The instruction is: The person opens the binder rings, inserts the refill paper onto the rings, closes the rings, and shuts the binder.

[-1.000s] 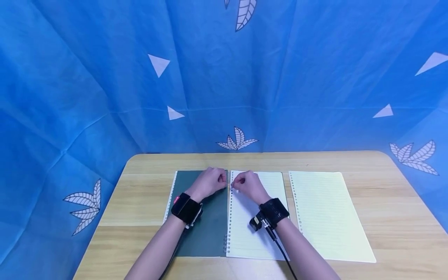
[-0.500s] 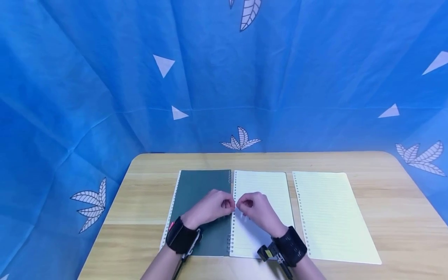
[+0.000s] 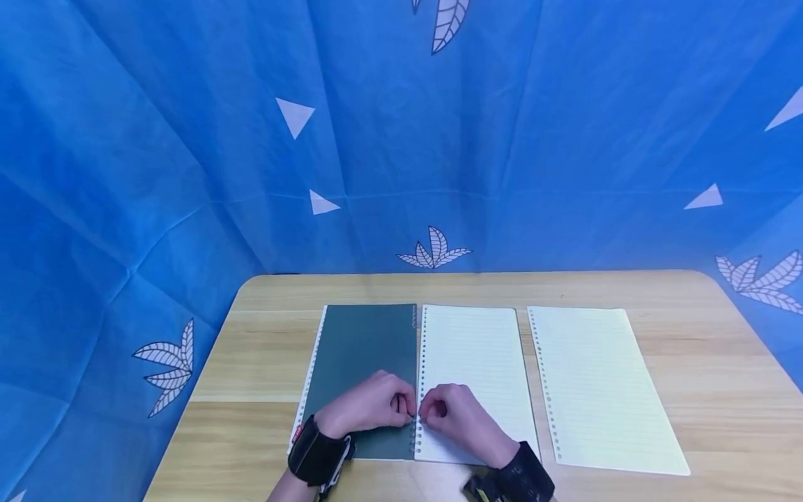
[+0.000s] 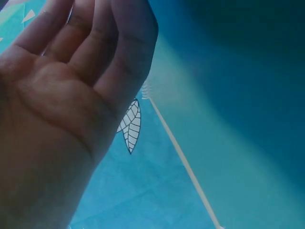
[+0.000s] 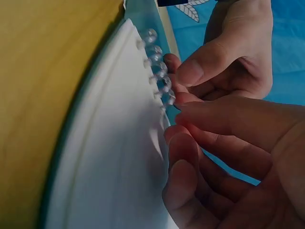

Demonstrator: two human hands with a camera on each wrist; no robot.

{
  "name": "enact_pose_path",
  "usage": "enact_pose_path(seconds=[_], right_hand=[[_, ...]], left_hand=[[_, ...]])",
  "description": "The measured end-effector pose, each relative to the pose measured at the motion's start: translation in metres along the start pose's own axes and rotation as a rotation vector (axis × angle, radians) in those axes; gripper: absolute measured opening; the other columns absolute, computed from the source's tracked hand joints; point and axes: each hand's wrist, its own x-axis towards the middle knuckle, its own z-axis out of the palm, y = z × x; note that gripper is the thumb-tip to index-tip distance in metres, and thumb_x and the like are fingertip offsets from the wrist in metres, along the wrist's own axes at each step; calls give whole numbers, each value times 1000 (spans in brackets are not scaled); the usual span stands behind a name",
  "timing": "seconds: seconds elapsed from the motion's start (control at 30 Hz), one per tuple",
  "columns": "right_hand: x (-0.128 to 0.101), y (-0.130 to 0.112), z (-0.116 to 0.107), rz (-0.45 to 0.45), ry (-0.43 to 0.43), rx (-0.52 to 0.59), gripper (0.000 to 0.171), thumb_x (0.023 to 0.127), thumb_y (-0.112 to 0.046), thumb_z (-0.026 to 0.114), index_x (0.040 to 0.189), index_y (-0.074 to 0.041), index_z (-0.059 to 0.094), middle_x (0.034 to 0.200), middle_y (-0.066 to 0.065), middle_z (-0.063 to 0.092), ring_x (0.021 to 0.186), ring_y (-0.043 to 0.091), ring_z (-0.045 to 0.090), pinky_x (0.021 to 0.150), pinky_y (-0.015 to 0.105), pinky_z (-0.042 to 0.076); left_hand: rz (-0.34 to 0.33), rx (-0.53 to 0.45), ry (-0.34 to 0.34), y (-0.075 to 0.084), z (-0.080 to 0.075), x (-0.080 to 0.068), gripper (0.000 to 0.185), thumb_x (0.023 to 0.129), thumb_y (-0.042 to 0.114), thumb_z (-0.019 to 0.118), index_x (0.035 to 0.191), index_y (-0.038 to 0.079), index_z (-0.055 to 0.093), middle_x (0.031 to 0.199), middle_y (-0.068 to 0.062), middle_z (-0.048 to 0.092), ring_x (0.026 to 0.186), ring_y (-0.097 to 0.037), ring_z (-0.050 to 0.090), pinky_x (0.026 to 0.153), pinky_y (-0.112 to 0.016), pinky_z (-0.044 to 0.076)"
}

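Observation:
A ring-bound notebook lies spread flat, its dark green cover [image 3: 370, 341] on the left and lined white pages [image 3: 473, 348] on the right. Clear binding rings [image 5: 164, 83] run along the spine. My left hand [image 3: 373, 404] and right hand [image 3: 464, 418] meet at the lower part of the spine, fingers curled. Their fingertips pinch at the lower rings, partly hidden by the fingers. The right wrist view shows both hands' tips close together beside the last ring. In the left wrist view the left palm [image 4: 62, 100] hides its fingertips.
A separate stack of punched lined paper [image 3: 602, 383] lies right of the notebook on the wooden table [image 3: 709, 376]. Another strip of punched page holes [image 3: 307, 380] shows along the cover's left edge. A blue patterned curtain [image 3: 401, 139] hangs behind the table.
Both hands have moved down along the spine, from the upper rings to the lower ones, nearer the person. The upper rings are uncovered now. Notebook and paper stack stay in place.

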Motion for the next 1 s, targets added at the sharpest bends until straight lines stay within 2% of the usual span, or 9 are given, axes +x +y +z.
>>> enact_pose_path(seconds=[0.2,0.6,1.0], right_hand=[[-1,1,3,7,-12,33,13,78,7,67,79,-5,72,73,-1,66,66,-8,47,59,13,43],[1,8,7,-6,-32,72,15,76,9,66,77,-5,72,71,1,68,63,-9,49,58,13,46],[1,13,5,-35,-74,97,18,78,9,63,81,-6,73,75,1,70,65,-9,51,59,13,47]], left_hand=[[-11,-2,-18,-4,4,-1,13,79,1,70,80,14,71,67,14,58,59,6,50,59,-13,45],[11,102,0,-4,8,4,13,78,5,73,78,18,73,69,16,60,64,7,49,67,-11,43],[-12,82,-3,-3,7,3,12,80,7,73,80,18,73,67,15,58,62,5,48,65,-12,42]])
